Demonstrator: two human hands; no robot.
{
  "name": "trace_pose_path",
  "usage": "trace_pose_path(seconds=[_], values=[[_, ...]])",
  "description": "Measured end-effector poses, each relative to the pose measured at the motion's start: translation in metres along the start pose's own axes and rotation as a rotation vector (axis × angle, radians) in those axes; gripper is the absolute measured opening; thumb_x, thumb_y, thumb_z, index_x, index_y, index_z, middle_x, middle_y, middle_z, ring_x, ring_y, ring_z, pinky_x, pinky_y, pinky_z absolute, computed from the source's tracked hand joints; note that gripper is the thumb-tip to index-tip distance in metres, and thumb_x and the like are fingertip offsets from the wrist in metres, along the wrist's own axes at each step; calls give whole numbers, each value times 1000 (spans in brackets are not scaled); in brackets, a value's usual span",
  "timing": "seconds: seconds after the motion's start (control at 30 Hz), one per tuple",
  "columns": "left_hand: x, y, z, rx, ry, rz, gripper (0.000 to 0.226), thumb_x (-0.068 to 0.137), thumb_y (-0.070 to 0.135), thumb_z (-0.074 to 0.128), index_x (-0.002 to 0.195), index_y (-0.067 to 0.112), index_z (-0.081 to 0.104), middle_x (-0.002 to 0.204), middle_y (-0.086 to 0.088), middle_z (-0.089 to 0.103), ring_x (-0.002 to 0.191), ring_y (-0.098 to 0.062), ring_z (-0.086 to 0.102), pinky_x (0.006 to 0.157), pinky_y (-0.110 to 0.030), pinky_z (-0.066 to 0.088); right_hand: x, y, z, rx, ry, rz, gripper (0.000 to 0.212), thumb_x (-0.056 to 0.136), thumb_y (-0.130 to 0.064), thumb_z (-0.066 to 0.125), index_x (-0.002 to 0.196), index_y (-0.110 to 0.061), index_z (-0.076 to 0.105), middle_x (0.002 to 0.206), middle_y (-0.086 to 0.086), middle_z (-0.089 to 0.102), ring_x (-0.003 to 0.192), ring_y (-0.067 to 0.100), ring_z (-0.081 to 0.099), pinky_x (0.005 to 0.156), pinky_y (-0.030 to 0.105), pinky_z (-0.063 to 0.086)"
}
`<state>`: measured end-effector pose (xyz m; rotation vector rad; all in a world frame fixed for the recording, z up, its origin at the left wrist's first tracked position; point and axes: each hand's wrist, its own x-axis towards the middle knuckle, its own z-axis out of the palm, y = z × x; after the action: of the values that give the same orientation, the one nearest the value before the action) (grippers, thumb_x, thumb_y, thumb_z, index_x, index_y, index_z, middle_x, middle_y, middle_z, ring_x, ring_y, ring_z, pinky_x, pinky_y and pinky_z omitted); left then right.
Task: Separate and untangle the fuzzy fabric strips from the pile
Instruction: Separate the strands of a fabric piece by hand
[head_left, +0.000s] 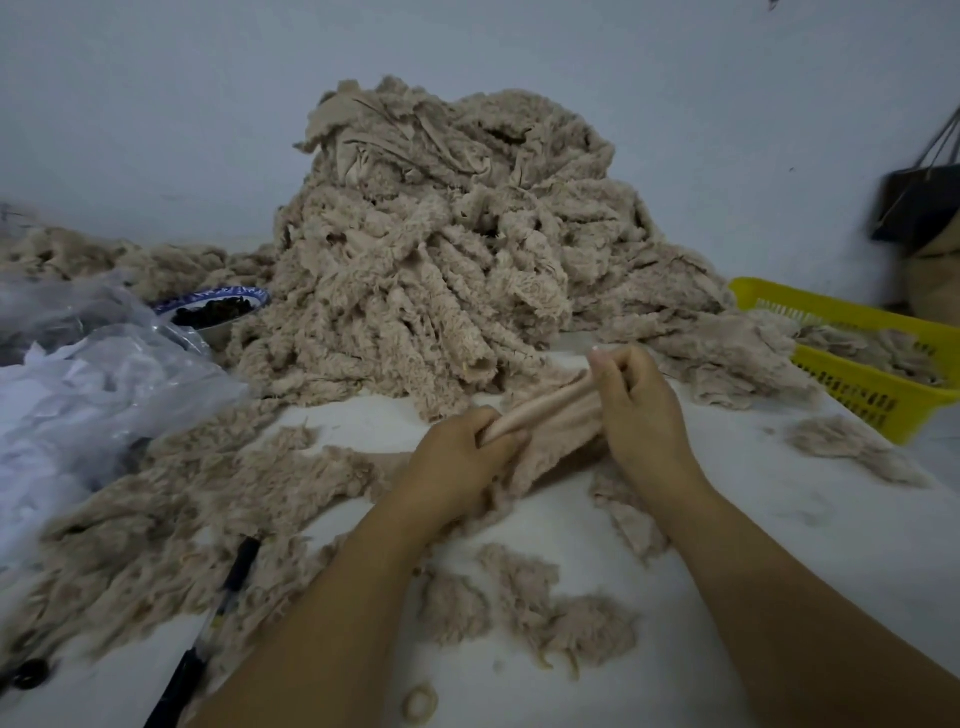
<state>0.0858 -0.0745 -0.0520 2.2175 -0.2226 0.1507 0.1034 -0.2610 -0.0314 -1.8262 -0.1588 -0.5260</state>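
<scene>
Both hands, left hand (457, 447) and right hand (636, 410), grip one rolled strip (545, 410) near the pile (441, 249), apparently mid-separation; next it likely needs drawing clear of the fuzz.

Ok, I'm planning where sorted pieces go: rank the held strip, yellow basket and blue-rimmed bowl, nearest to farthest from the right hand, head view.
1. held strip, gripped by the right hand itself.
2. yellow basket, off to its right.
3. blue-rimmed bowl, far left, beside the pile.
</scene>
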Motion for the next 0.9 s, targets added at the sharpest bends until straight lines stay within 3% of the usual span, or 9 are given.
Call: trace_pose_path(seconds=[0.17,0.33,0.43,0.53,0.63,0.7,0.77,0.83,0.9], values=[[3,-8,-12,-153,167,-174,16,97,35,61,85,24,58,64,3,59,50,-10,53,48,-24,46,7,12,-6,-19,216,94,34,104,-41,41,75,-23,39,66,-4,42,48,-7,42,43,11,33],[-1,4,-16,-492,138,-202,19,95,34,61,90,16,64,73,-6,63,58,-19,51,50,-28,41,9,15,-6,-7,218,151,32,103,-42,43,77,-23,40,69,-5,45,49,-7,44,44,10,34],[-5,12,-15,-614,84,-158,15,97,34,61,87,27,70,82,-6,69,64,-22,59,58,-38,47,4,6,-1,62,25,125,32,93,-64,44,86,-34,50,83,-12,62,67,-16,54,59,11,39],[-6,17,-12,-589,82,-132,17,96,34,62,81,37,72,81,7,72,74,-11,67,63,-28,50,-7,-1,9,101,-347,97,49,74,-88,40,97,-49,57,102,-30,65,91,-15,60,74,18,47],[-6,18,-9,-647,61,-134,16,93,30,65,78,30,71,81,2,72,76,-14,67,65,-30,52,-15,-1,16,-77,-583,47,47,82,-74,53,102,-33,65,95,-8,71,83,6,67,63,26,51],[-7,19,-9,-689,95,-150,13,84,30,68,82,17,65,82,-7,66,78,-23,60,67,-40,48,-12,0,18,-163,-566,19,22,95,-50,54,89,-33,66,76,-2,70,67,12,65,58,23,48],[-7,21,-13,-787,145,-163,10,76,26,66,79,16,67,83,-5,70,73,-23,62,57,-32,48,-4,-1,15,-365,-472,0,21,102,-30,50,88,-33,66,78,-7,69,77,15,64,60,18,46],[-4,20,-22,-955,190,-170,15,77,20,62,74,23,76,77,2,75,63,-16,68,43,-23,48,7,5,5,-412,-239,93,26,104,-33,43,88,-23,62,84,-2,66,81,24,60,60,26,42],[-4,20,-30,-1103,276,-197,26,84,16,59,71,27,78,70,3,74,55,-13,68,44,-24,50,13,9,-7,-140,-15,274,29,103,-44,42,85,-29,58,78,0,63,69,16,59,54,25,36]])
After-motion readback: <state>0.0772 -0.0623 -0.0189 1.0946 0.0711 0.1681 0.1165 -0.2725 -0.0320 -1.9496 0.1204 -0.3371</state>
